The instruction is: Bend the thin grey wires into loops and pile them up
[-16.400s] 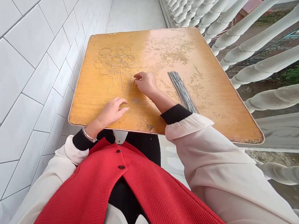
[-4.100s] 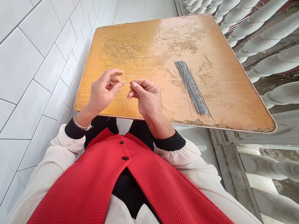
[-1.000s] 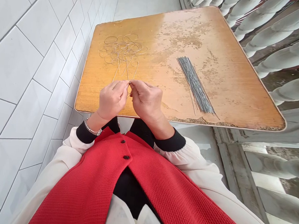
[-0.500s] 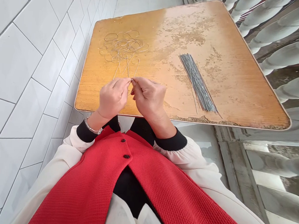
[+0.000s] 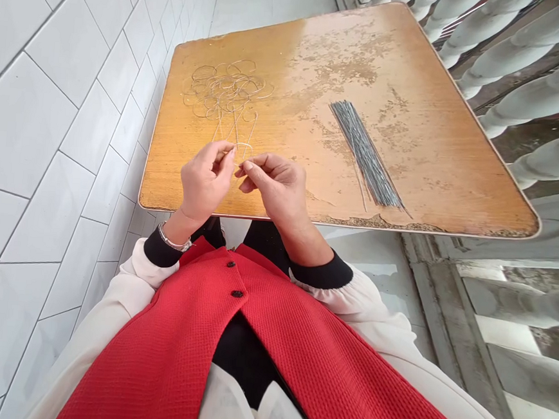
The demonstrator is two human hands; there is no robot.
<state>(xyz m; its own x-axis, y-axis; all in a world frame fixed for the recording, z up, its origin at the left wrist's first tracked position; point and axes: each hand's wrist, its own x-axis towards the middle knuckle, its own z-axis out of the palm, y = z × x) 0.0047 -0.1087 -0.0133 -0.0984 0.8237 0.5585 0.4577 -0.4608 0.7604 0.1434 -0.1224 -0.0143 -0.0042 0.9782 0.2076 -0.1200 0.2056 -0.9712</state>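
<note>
My left hand (image 5: 205,181) and my right hand (image 5: 276,186) meet over the near edge of a worn wooden table (image 5: 320,58). Both pinch a thin piece of wire (image 5: 242,150) that bends into a small loop between the fingertips. Just beyond my hands, at the table's far left, lies a heap of looped wires (image 5: 225,92) with straight tails pointing toward me. A bundle of straight grey wires (image 5: 365,155) lies on the table to the right of my right hand, apart from it.
A white tiled wall (image 5: 49,120) runs close along the table's left side. White balusters (image 5: 512,79) stand to the right. A tiled floor stretches beyond the table. My red vest (image 5: 229,354) fills the lower view.
My fingertips have parted a little and the wire between them now shows a small loop. My right hand has dropped slightly toward the table edge.
</note>
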